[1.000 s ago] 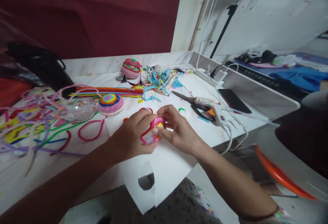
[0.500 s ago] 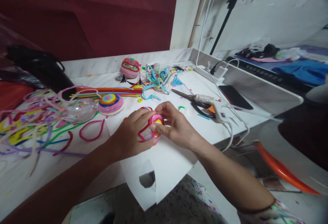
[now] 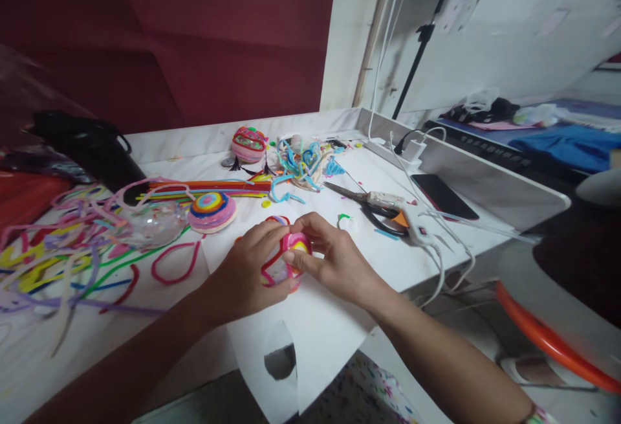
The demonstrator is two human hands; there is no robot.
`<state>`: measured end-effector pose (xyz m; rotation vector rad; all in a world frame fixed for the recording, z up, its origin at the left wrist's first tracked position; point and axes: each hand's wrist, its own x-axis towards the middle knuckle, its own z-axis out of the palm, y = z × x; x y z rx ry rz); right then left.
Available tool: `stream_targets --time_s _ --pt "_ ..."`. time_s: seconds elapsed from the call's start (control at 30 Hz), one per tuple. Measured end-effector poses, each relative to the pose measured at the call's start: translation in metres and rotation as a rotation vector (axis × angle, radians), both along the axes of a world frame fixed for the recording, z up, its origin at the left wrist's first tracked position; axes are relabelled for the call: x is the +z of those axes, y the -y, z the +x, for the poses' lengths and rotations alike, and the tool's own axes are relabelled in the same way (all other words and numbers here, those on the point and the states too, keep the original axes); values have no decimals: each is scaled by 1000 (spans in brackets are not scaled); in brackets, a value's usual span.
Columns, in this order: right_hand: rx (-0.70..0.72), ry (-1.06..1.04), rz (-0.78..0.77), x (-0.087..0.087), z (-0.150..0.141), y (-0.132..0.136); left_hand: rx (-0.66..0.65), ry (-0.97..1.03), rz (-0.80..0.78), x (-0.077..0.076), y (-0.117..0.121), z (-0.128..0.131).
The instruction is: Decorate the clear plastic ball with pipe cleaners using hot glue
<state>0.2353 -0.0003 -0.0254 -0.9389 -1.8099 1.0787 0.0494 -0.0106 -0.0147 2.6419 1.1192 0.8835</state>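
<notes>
Between my two hands is a clear plastic ball (image 3: 278, 270) trimmed with pink, red and yellow pipe cleaners. My left hand (image 3: 247, 265) curls round its left side, with the fingers over the top. On the right, my right hand (image 3: 334, 259) presses the coloured coil with the thumb while its fingers reach round the back. Much of the ball is hidden by my fingers. Below it lies a white sheet of paper (image 3: 320, 340) with a hole cut near its front. A dome coiled in rainbow colours (image 3: 212, 212) rests to the left, beside a clear plastic shell (image 3: 158, 224).
Loose pipe cleaners (image 3: 92, 262) spread over the left side. A decorated pink ball (image 3: 249, 145) and a blue tangle (image 3: 303, 165) stand at the back. Black-handled scissors (image 3: 383, 218), a glue gun (image 3: 421, 230) with its cord and a phone (image 3: 444, 196) lie to the right.
The whole view has shifted, so the table and my hands sit slightly lower in the picture. Both hands keep nearly the same grip on the ball.
</notes>
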Motion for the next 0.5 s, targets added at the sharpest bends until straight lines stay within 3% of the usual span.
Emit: stream_targets --time_s 0.3,0.5 --pt "-26 37 31 1 0 1 79 9 -1 -12 -1 -3" --pt "-38 79 41 2 2 2 109 63 -53 -12 1 -2"
